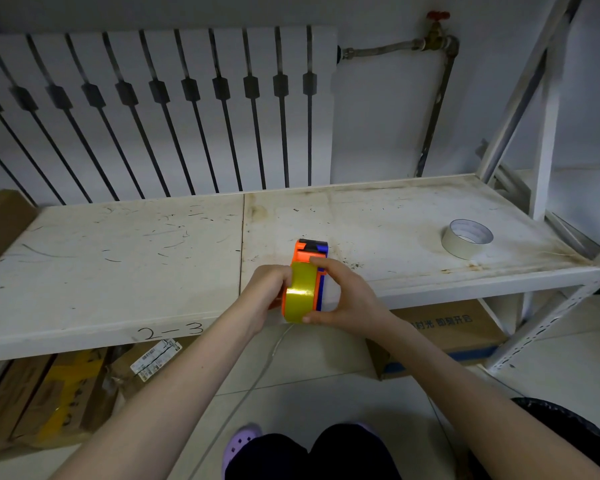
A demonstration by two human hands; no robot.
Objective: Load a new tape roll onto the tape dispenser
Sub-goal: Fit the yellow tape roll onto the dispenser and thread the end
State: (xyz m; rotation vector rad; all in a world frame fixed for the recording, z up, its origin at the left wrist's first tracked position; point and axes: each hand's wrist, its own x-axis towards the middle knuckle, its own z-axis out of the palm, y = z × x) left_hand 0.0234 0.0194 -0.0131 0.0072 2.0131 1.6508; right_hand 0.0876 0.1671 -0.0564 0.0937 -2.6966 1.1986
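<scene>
An orange and blue tape dispenser (307,254) is held over the front edge of the white shelf (118,258). A yellowish tape roll (299,292) sits inside its frame. My left hand (265,289) grips the dispenser's left side. On the right side, my right hand (340,294) has its thumb under the roll and its fingers over the top. A second, white tape roll (466,239) lies flat on the shelf, far to the right.
A radiator (160,109) lines the wall behind the shelf. Cardboard boxes (49,393) sit under the shelf at left, and another box (458,334) at right. A brown box (0,223) stands at the shelf's left end. Metal uprights (548,133) frame the right side.
</scene>
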